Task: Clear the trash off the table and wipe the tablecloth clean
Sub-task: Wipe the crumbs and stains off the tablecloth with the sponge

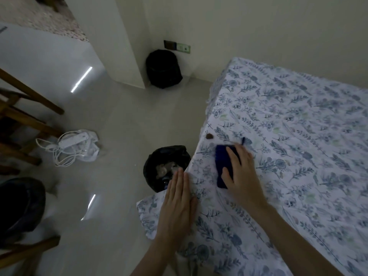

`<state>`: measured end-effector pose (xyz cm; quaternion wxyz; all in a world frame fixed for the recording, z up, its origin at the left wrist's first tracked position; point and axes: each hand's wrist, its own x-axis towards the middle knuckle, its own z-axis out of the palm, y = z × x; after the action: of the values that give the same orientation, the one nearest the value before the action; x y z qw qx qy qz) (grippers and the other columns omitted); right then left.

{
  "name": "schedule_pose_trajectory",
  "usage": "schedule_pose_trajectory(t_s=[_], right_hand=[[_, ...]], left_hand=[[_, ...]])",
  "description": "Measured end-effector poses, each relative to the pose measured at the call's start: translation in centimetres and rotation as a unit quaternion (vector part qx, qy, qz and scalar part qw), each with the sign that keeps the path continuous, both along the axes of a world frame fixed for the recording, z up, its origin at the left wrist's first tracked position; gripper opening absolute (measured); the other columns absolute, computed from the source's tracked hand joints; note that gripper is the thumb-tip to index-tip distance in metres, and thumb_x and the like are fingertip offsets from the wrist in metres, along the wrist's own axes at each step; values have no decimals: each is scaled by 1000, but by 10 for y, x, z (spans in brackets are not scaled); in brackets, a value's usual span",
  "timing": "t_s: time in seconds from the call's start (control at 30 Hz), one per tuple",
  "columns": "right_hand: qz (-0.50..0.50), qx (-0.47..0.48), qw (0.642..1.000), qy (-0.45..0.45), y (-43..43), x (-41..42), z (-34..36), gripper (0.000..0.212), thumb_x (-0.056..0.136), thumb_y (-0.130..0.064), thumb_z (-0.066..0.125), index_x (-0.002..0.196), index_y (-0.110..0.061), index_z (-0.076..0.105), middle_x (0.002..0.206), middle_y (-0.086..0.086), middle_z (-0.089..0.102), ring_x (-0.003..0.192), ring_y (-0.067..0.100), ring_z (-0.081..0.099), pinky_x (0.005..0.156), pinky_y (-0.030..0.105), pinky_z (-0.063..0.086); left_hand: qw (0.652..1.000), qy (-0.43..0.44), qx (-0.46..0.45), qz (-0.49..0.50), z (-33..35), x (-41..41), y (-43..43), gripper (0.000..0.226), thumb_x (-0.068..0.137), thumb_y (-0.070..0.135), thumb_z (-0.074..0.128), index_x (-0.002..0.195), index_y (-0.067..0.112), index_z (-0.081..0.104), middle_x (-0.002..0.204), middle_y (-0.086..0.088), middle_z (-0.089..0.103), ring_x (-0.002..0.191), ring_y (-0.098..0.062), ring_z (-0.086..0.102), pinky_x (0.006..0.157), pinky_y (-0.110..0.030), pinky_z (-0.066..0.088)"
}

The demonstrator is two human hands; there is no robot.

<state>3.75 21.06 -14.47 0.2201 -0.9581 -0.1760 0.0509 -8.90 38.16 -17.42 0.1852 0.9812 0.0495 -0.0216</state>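
Presently the right hand [242, 172] presses flat on a dark blue cloth [222, 160] near the floral tablecloth's [298, 136] edge; the left hand [178, 200], fingers straight and together, rests at that edge above the black-lined bin [159, 156]; a brown crumb [209, 136] lies just beyond the cloth; a skewed sweep could flick it past the bin onto the floor [119, 126], or drag the tablecloth askew.

I've got my bare left hand [178, 198] flat, fingers straight together; bare right hand [242, 172] palm-down, fingers spread
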Motion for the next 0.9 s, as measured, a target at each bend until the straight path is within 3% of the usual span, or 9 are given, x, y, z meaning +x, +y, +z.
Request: schedule_pose_trajectory(t_s=[0.13, 0.37, 0.67, 0.9], right_hand=[[-79, -1, 997, 9, -70, -19, 2, 61, 94, -45, 25, 144, -10, 31, 155, 6, 19, 141, 29, 19, 109, 55, 34], [-129, -2, 992, 14, -75, -30, 1, 63, 93, -45, 24, 142, -7, 33, 154, 13, 22, 143, 32, 12, 114, 58, 21], [-96, 5, 995, 4, -6, 66, 3, 59, 92, -39, 26, 139, -5, 36, 147, 18, 31, 137, 38, 23, 111, 58, 25], [67, 19, 997, -20, 60, 86, 4, 58, 91, -38, 29, 140, -8, 37, 146, 11, 37, 140, 32, 22, 117, 52, 17]], left_hand=[[1000, -1, -13, 24, 1, 7, -5, 64, 100, 35, 30, 152, 6, 5, 162, -9, 3, 150, -18, -2, 119, -36, 11], [1000, 7, -14, -11, 6, 27, -6, 66, 102, 43, 24, 152, 13, -7, 162, -4, -12, 149, -15, -12, 121, -33, 1], [1000, 3, -13, -26, 3, 36, -6, 67, 102, 43, 23, 152, 12, -9, 161, -4, -14, 149, -14, -15, 121, -35, 2], [999, 13, -1, -32, 4, 38, -6, 67, 101, 45, 17, 151, 9, -8, 162, -7, -12, 148, -16, -16, 121, -34, -1]])
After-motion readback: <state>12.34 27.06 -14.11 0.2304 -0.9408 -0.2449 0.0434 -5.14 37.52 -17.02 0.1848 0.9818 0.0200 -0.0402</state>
